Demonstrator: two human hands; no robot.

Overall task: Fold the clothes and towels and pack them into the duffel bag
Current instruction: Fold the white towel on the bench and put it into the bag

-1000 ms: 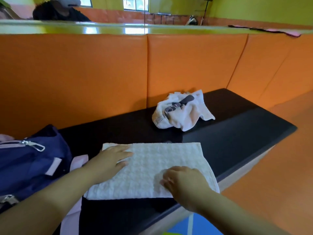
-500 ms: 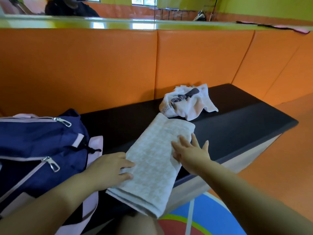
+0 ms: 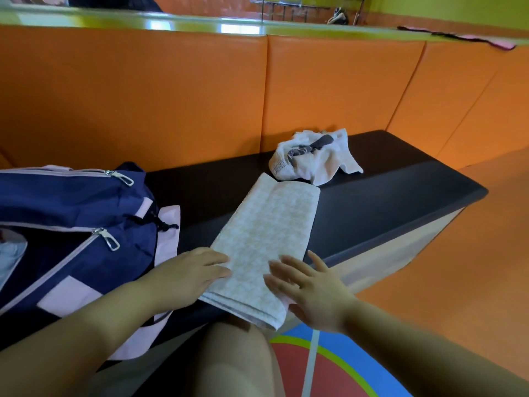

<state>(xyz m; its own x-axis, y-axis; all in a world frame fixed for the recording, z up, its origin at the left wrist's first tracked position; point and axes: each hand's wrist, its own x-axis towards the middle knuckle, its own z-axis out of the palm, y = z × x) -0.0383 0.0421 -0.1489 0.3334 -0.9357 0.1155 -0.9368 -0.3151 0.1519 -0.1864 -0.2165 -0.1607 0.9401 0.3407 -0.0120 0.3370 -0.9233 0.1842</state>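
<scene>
The white waffle towel is lying as a long folded strip across the desk, its far end just beside the crumpled cloth toward the back edge and its near end hanging over the front edge. The left hand is pressing flat on the strip's left border, fingers extended and grasping nothing; the right hand is spread open at the right border, also released, though whether its palm is touching the cloth is hard to tell.

To finish this fold well, I judge the overhanging end should be lifted and brought up to meet the far end, edges squared, then smoothed flat.

The duffel bag at the desk's left end is cut off by the frame; its open compartment is showing only a pale scrap, contents unclear. The crumpled cloth's dark marking is unreadable.
</scene>
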